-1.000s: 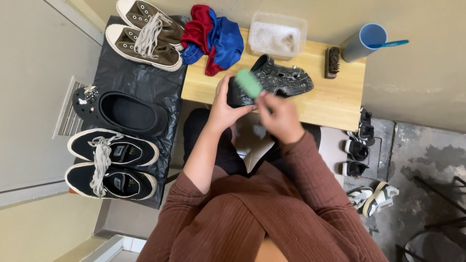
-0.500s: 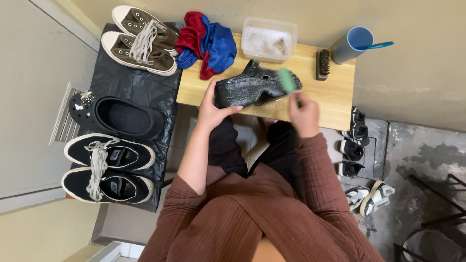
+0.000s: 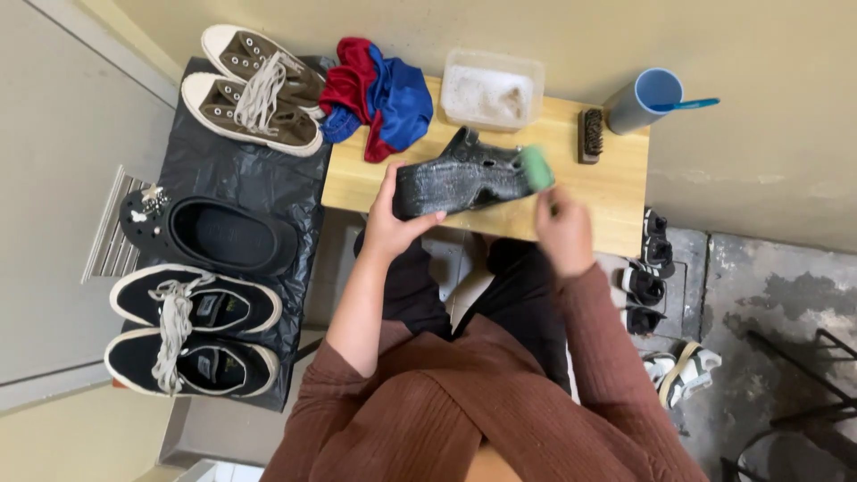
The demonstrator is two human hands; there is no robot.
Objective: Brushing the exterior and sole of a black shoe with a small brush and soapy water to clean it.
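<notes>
**Two hands on one black clog over a wooden table**

Two bare hands work at the near edge of a small wooden table (image 3: 616, 192). The left hand (image 3: 393, 223) is closed around the heel end of a black clog (image 3: 460, 183), thumb along its near side, fingers wrapped over the far side. The clog lies on its side, sole turned toward the camera and speckled with pale suds, its length running left to right just above the tabletop. The right hand (image 3: 562, 234) is blurred; it grips a green sponge (image 3: 536, 167) that presses against the right end of the clog. How tightly the fingers are curled cannot be made out.

On the table's far edge sits a clear plastic tub (image 3: 493, 87) with whitish contents. Left of it lies a crumpled red and blue cloth (image 3: 379, 94), half hanging off the table. Right of the tub a small bristle brush (image 3: 590, 136) lies flat, and beyond it a blue cup (image 3: 641, 100) holds a blue-handled toothbrush (image 3: 687, 105).

Left of the table a black plastic sheet (image 3: 241, 170) covers the floor. On it, far to near: a pair of brown sneakers (image 3: 254, 85) with white laces, a second black clog (image 3: 219, 234) with charms on its toe, and a pair of black sneakers (image 3: 192, 335) with white soles. Right of the table, on the grey floor, stand black sandals (image 3: 647, 272) and a pale strapped sandal (image 3: 683, 370). The person wears a brown knit top with sleeves pushed up on the left arm.
</notes>
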